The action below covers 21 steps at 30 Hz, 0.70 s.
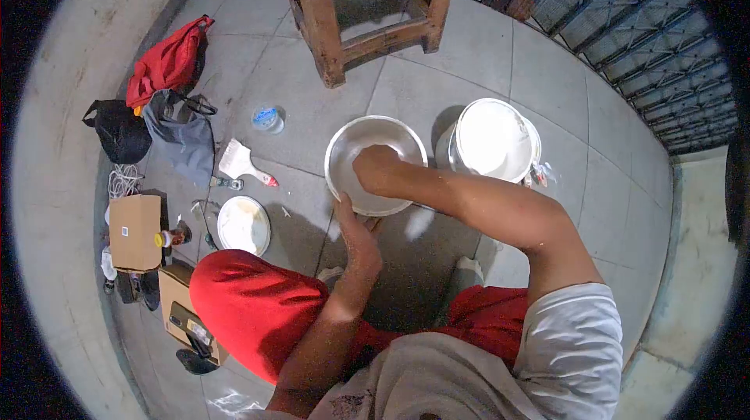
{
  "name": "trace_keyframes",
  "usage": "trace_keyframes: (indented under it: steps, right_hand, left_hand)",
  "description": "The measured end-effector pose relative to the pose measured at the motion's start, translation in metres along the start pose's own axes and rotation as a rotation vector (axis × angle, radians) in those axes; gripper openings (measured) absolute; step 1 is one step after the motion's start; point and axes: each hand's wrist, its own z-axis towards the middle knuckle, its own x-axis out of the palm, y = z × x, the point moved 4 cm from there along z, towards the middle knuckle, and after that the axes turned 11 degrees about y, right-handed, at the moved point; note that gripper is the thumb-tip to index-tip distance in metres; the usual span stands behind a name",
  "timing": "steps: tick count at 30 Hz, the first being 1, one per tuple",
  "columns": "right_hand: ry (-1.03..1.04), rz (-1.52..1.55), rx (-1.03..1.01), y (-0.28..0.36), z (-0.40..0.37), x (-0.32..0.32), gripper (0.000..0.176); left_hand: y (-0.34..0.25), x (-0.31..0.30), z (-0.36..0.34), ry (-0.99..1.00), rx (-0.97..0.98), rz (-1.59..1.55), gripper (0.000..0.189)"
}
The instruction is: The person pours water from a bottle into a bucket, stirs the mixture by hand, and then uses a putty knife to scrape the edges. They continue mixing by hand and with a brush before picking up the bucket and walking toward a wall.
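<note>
- Steel-grey sheen frames the fingers of the right hand, bent down inside a round silvery metal bowl on the grey tiled floor; whether they clasp anything cannot be told
- Left hand is closed on the bowl's near rim, thumb over the edge; that rim looks the surest place to hold
- Judged stiff, thin-walled and light, the bowl is probably slick when wet; it could skate on tile
- Close beside the bowl stands a white plastic bucket; a wide flat brush lies apart on the other side
- Bowl's contents and the right fingertips are hidden; fisheye edges smear everything else
</note>
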Motion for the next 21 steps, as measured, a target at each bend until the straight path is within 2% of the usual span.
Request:
trace_keyframes:
  steps: [2,4,8,11,14,16,17,18,19,21]
  right_hand:
    - [0.117,-0.008,-0.116,0.015,-0.015,-0.011,0.019]
    - [0.144,0.000,-0.184,0.023,-0.008,-0.001,0.019]
    - [0.242,0.016,-0.314,0.026,0.006,0.015,0.021]
    - [0.283,-0.100,-0.262,0.009,0.021,0.024,0.023]
    - [0.204,-0.081,-0.220,0.002,-0.001,-0.020,0.024]
    - [0.224,-0.095,-0.178,-0.005,0.000,-0.025,0.022]
    - [0.104,-0.057,-0.127,-0.009,-0.003,-0.031,0.020]
    - [-0.017,-0.018,-0.076,-0.011,-0.006,-0.036,0.019]
    - [-0.018,-0.016,-0.075,-0.013,0.002,-0.024,0.019]
    - [-0.363,-0.023,-0.028,-0.016,0.018,-0.008,0.017]
  left_hand:
    - [-0.003,0.004,-0.002,0.011,0.017,0.013,0.067]
    - [-0.006,0.007,-0.006,-0.092,0.014,0.018,0.061]
    - [-0.002,0.004,-0.003,-0.118,0.003,-0.012,0.060]
    - [-0.004,0.000,-0.005,-0.064,0.064,0.059,0.060]
    - [-0.006,0.002,-0.005,-0.034,0.093,0.094,0.061]
    - [-0.005,0.003,-0.006,-0.102,-0.030,0.049,0.061]
    - [-0.005,0.005,-0.006,-0.100,-0.030,0.049,0.061]
    - [-0.006,0.007,-0.006,-0.067,-0.008,0.038,0.070]
    - [-0.006,0.008,-0.006,-0.034,0.013,0.028,0.079]
    - [-0.003,0.005,-0.004,-0.044,0.000,0.014,0.077]
